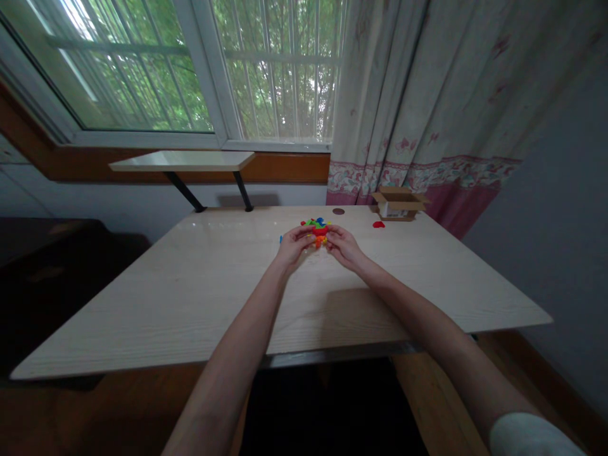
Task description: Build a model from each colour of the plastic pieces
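Observation:
Between both hands is a small red piece [320,232], too small in the view to tell its exact kind. My left hand [293,246] pinches it from the left side, and my right hand [344,246] closes on its right side. Around and behind it lie several small bright plastic pieces [320,221] in green, blue, red and yellow. An orange piece [318,242] shows just below the red one, between the fingertips. My fingers partly hide the pile, so I cannot tell whether these pieces are joined.
An open cardboard box [401,206] stands at the table's back right, with another red piece [379,225] before it. Left of the box lies a dark round disc [338,211]. A raised white shelf [185,162] on black legs occupies the back left of the wooden table [180,297].

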`<state>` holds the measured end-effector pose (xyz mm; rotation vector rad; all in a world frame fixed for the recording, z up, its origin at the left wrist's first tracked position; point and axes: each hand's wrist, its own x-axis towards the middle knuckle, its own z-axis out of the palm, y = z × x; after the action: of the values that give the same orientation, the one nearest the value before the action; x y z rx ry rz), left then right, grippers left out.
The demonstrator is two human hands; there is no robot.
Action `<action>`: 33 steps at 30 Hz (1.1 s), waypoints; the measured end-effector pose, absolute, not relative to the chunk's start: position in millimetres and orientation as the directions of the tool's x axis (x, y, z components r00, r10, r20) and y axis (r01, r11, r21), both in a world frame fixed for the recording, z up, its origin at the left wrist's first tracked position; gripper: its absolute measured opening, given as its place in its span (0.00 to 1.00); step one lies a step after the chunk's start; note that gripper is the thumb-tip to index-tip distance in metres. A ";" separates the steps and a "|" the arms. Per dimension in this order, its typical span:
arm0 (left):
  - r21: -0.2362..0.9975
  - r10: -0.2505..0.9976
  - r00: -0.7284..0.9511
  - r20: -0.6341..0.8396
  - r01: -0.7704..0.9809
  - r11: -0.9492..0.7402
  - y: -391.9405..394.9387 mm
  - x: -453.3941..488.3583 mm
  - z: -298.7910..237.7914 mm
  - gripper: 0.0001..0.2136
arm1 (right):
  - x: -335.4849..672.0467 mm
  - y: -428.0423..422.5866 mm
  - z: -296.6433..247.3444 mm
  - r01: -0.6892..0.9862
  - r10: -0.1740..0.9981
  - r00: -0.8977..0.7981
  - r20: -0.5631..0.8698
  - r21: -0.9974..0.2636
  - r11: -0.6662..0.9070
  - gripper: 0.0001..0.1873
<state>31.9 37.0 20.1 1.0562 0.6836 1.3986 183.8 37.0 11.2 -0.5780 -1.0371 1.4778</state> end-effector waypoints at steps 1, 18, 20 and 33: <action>0.888 0.974 0.107 0.198 -0.441 -0.132 37.1 31.9 20.1 0.18 | 183.7 36.9 11.3 -0.522 0.958 -0.198 0.205 -0.850 0.074 0.18; 0.901 0.972 0.159 0.176 -0.424 -0.094 37.5 32.5 17.9 0.20 | 186.5 41.1 5.7 -0.554 0.967 -0.253 0.040 -0.825 -0.111 0.16; 0.899 0.971 0.161 0.174 -0.428 -0.090 37.6 32.4 17.6 0.21 | 186.5 40.9 5.3 -0.558 0.966 -0.255 0.036 -0.822 -0.117 0.16; 0.887 0.982 0.118 0.148 -0.455 -0.079 39.1 32.6 17.0 0.18 | 185.1 37.3 8.2 -0.556 0.958 -0.283 0.045 -0.822 -0.125 0.16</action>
<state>32.6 39.1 17.0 1.0070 0.6983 1.3661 185.1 37.3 8.2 -0.6231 -0.9137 1.6718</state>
